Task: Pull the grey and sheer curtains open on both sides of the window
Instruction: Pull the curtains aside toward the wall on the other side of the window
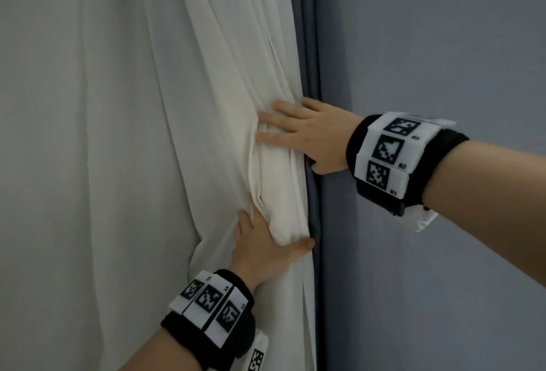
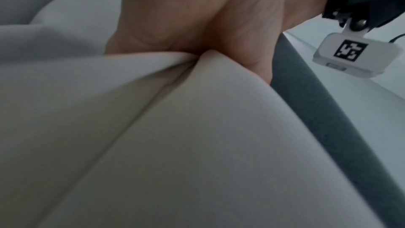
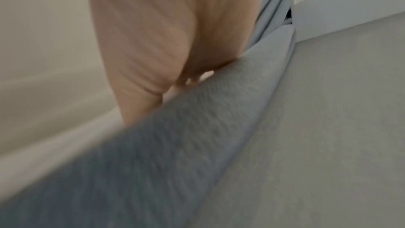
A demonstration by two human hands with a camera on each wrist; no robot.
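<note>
Both hands bunch the sheer curtain against the grey one at the window's right side.

The right hand (image 1: 307, 134) lies flat at about 3 o'clock of centre, fingers (image 1: 274, 136) straight and open, pressing the gathered sheer curtain (image 1: 224, 104). The left hand (image 1: 260, 246), at 6 o'clock, clutches a fold between thumb and fingers. The grey curtain (image 1: 310, 45) shows as a thin strip just right of the bundle, beside the wall (image 1: 428, 45). To do this well, I judge: keep pushing toward 3 o'clock, sweep loose pleats in from 9 o'clock, and avoid tugging downward.
</note>
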